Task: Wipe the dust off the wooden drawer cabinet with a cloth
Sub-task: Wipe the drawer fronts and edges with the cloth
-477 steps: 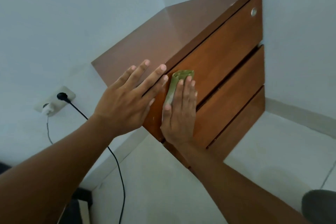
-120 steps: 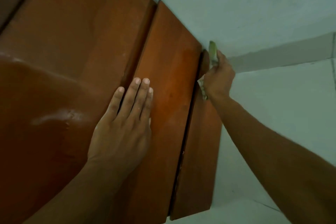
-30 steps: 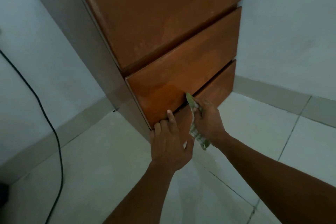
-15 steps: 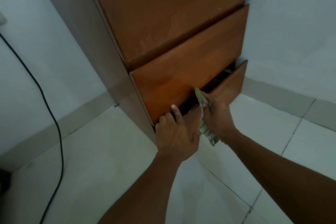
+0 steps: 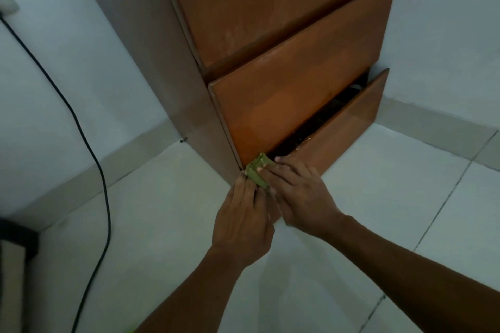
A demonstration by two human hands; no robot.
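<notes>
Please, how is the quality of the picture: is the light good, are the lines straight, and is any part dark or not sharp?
Head view: the light is dim and soft, no glare; the cabinet edges lean and spread from the wide lens; the gap above the bottom drawer is too dark to read; the left hand, right hand and green cloth are slightly soft; the lower corners darken.

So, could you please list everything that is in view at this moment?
wooden drawer cabinet: one, reddish brown, in the room corner; three drawer fronts show
bottom drawer: one, brown, pulled partly open
cloth: one, green, folded, at the bottom drawer's left corner
power cable: one, black, hanging down the left wall to the floor
wall socket: one, pale, at the left edge, partly cut off
floor tiles: pale, with dark grout lines
left hand: one, touching the cloth
right hand: one, fingers pressing the cloth
</notes>
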